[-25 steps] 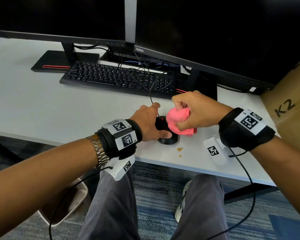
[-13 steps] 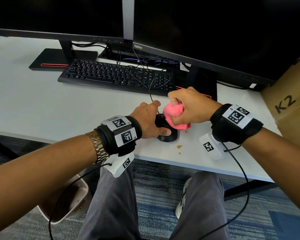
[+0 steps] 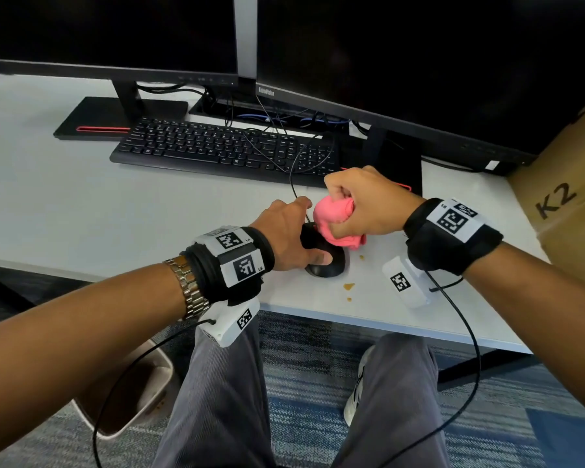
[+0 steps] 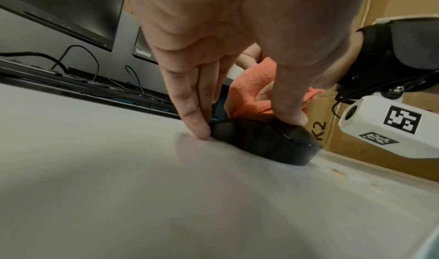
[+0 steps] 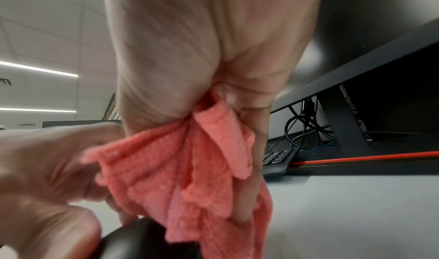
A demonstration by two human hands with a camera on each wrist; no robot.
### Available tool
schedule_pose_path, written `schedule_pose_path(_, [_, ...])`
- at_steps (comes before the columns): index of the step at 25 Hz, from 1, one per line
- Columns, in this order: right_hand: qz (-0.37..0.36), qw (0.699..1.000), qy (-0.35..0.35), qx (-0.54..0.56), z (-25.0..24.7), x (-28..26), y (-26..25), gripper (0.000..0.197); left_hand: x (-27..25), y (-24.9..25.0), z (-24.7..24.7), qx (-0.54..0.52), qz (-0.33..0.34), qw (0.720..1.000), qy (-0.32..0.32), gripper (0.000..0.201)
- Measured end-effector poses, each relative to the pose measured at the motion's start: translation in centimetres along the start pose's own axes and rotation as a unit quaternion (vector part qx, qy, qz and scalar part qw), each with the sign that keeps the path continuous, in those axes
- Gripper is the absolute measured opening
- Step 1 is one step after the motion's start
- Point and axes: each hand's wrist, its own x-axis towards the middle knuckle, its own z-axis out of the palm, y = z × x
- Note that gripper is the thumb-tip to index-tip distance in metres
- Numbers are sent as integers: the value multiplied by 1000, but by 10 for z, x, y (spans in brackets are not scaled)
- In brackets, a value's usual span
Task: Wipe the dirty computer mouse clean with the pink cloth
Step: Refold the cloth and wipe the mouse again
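Two hands work at one spot near the front edge of the desk (image 3: pixel 81 211). The left hand (image 3: pixel 286 236) holds the computer mouse (image 3: pixel 330 265) down: in the left wrist view its fingers (image 4: pixel 193 116) press against the mouse's left flank with their tips on the desk, while the thumb bears on the opposite, upper side, so the black body is pinched between them. The right hand (image 3: pixel 362 204) is closed tight around the bunched pink cloth (image 3: pixel 335 214), which bulges out of the fist on the mouse side and hangs below it.

Governing relation: the mouse lies directly below and slightly left of the cloth wad. Its long axis runs from the front desk edge toward the keyboard (image 3: pixel 223 150), with the cable leaving the far end. The cloth meets the far, button end; the near, rounded end sits exposed beside the left thumb. In the right wrist view the cloth's lower folds (image 5: pixel 190 197) reach the mouse's dark top (image 5: pixel 142 244); contact appears likely.

Judgement: the wipe is under way, and the remaining stroke should run along the long axis, toward the person. The right hand is the working hand. Brown drips (image 3: pixel 348 286) lie on the desk just beside the mouse.
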Motion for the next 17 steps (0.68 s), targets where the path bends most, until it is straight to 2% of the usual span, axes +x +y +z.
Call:
schedule_pose_path(6, [-16,998,-56,5,-10,-20,-6,47,-2,0,0,1,3,1000,1,99])
schedule_pose_path(11, [20,1000,22,10,-21,-9,9,45,-3,3,-3,6,10,1000,-4,94])
schedule_pose_path(17, [14,1000,-16,3,-4,-3,5,49,-3,2,-4,0,10,1000,-7,91])
